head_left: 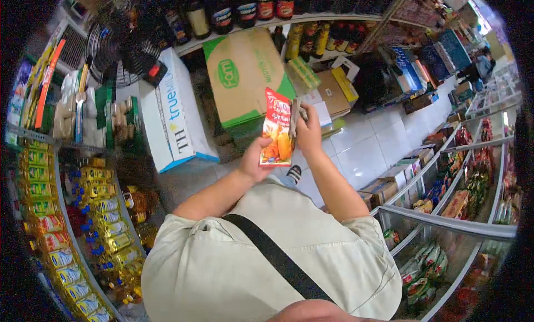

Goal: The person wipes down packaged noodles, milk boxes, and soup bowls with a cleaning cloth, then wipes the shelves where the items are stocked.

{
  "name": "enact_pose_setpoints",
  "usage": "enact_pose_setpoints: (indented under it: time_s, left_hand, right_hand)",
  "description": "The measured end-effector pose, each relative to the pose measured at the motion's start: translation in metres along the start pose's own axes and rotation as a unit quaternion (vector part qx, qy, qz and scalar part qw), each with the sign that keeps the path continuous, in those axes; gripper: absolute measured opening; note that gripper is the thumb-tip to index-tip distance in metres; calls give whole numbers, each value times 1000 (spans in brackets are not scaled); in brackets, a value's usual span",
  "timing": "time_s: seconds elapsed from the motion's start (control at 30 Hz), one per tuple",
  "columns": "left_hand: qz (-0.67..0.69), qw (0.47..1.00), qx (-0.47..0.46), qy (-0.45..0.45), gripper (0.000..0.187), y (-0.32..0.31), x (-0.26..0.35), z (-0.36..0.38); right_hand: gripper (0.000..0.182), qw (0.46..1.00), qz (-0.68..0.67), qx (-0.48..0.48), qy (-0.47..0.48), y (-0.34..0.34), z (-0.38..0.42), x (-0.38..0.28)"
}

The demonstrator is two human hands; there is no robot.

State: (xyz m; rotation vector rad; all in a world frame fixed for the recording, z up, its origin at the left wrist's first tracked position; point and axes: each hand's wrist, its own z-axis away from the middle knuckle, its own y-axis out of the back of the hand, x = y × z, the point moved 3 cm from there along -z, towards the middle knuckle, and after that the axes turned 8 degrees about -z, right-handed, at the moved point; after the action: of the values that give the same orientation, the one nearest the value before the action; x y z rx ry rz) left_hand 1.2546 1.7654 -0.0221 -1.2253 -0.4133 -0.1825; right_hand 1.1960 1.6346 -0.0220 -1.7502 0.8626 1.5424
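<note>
In the head view, at frame centre, the left hand (255, 161) grips the lower edge of a red snack packet (277, 127), while the right hand (307, 128) pinches a small grey tool (295, 115) against its upper right side. This looks like the labelling or checking step; next, the tool likely needs pressing squarely while the packet is kept flat.

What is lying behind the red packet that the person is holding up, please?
Behind the red packet sit a green-and-brown carton and smaller cardboard boxes on the tiled floor. The packet, gripped by the left hand and right hand, hides whatever lies directly behind it.
</note>
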Motion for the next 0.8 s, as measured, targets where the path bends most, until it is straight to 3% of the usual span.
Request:
enact_pose_setpoints:
  time_s: [0.13,0.27,0.4,0.53,0.57,0.6,0.7,0.8]
  left_hand:
    - [10,1000,-17,-20,44,-22,6,-19]
    - [-18,998,-2,-65,45,-39,5,-45]
    - [-57,996,-27,-65,44,-55,-19,-88]
    - [-217,974,-40,55,49,-90,-58,-130]
    - [-220,968,-122,28,49,-107,-66,-142]
    - [-247,960,-130,18,48,-120,-73,-153]
    - [-332,935,-128,-6,49,-150,-89,-182]
    - [-235,963,-119,-52,46,-142,-116,-222]
  right_hand:
    - [27,943,-263,13,-205,24,-7,7]
    - [28,885,-393,-68,-239,49,-21,27]
    - [32,878,-350,-84,-316,88,-30,10]
    - [36,912,-282,-127,-269,159,-44,-11]
    - [36,914,-294,-132,-249,183,-48,-8]
    - [37,914,-306,-136,-229,204,-51,-8]
    - [35,910,-368,-24,-191,256,-52,-10]
    - [32,906,-394,81,-131,289,-49,-13]
